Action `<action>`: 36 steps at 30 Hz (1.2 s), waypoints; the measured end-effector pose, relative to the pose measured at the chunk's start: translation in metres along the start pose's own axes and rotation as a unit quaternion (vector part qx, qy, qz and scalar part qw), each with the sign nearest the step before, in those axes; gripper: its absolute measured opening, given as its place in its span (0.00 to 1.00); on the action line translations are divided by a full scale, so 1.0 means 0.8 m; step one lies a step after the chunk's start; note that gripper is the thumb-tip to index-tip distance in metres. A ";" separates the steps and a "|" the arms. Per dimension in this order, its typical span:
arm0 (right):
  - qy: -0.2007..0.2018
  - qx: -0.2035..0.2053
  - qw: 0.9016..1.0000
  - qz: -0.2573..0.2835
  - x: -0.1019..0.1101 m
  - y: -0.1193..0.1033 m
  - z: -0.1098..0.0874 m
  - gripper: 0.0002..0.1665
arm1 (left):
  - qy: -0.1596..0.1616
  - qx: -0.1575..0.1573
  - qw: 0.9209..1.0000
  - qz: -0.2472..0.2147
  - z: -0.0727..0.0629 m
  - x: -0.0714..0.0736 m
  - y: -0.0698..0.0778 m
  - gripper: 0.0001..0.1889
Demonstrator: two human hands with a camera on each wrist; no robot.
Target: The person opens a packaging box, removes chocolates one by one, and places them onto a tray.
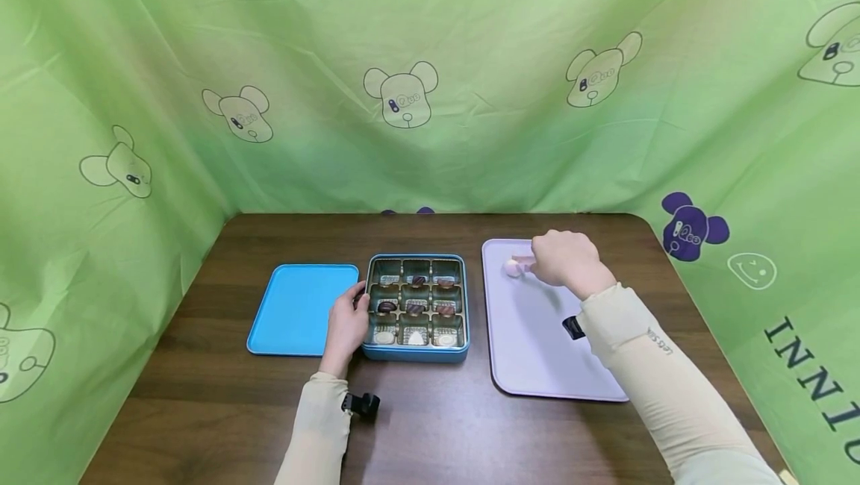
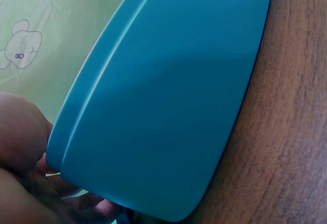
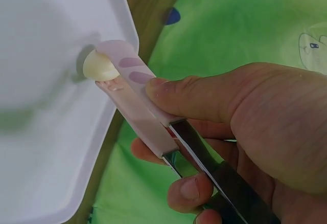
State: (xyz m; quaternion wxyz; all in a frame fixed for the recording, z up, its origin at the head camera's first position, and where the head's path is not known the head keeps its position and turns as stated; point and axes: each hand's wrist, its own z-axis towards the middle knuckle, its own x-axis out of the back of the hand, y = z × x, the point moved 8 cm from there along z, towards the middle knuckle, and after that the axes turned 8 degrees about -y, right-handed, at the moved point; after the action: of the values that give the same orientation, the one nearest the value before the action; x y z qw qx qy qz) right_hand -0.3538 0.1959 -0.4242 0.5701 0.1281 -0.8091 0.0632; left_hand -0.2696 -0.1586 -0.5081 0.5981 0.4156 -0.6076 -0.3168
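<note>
A blue box [image 1: 416, 353] holds a gold insert with several compartments. Dark chocolates [image 1: 415, 309] lie in its middle row and in part of the back row, with pale round pieces [image 1: 384, 337] in the front row. My left hand [image 1: 346, 327] holds the box at its left side; the left wrist view shows fingers at a corner, partly hidden behind the wall. My right hand [image 1: 569, 261] grips metal tongs [image 3: 196, 152] with pink paw-shaped tips. Between those tips sits a cream-white rounded piece [image 3: 98, 66], over the far left part of the lilac tray [image 1: 544, 351].
A flat blue lid [image 1: 305, 310] lies left of the box. The brown wooden table [image 1: 430, 425] carries everything. Green printed cloth [image 1: 470, 164] hangs behind and at both sides.
</note>
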 end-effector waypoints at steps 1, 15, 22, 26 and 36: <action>-0.002 0.000 1.000 -0.001 -0.001 0.000 0.000 0.16 | 0.000 -0.003 1.000 0.001 0.000 0.000 0.000 0.20; -0.017 0.002 1.000 0.006 -0.012 -0.002 0.000 0.13 | -0.006 0.001 1.000 -0.006 -0.002 -0.001 -0.001 0.20; -0.026 -0.004 1.000 0.012 -0.012 -0.003 -0.001 0.14 | -0.008 0.001 1.000 -0.004 -0.002 -0.001 0.000 0.20; -0.023 -0.008 1.000 0.012 -0.009 0.000 -0.001 0.16 | -0.007 0.004 1.000 -0.006 -0.001 -0.001 0.001 0.20; 0.033 -0.004 0.999 0.019 0.016 0.003 -0.008 0.17 | -0.005 -0.003 1.000 -0.002 0.001 -0.002 -0.001 0.19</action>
State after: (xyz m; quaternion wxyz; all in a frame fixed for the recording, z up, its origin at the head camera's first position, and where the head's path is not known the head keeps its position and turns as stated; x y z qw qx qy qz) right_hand -0.3530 0.1983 -0.4102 0.5960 0.1085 -0.7921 0.0747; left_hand -0.2701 -0.1571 -0.5094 0.5954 0.4132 -0.6093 -0.3217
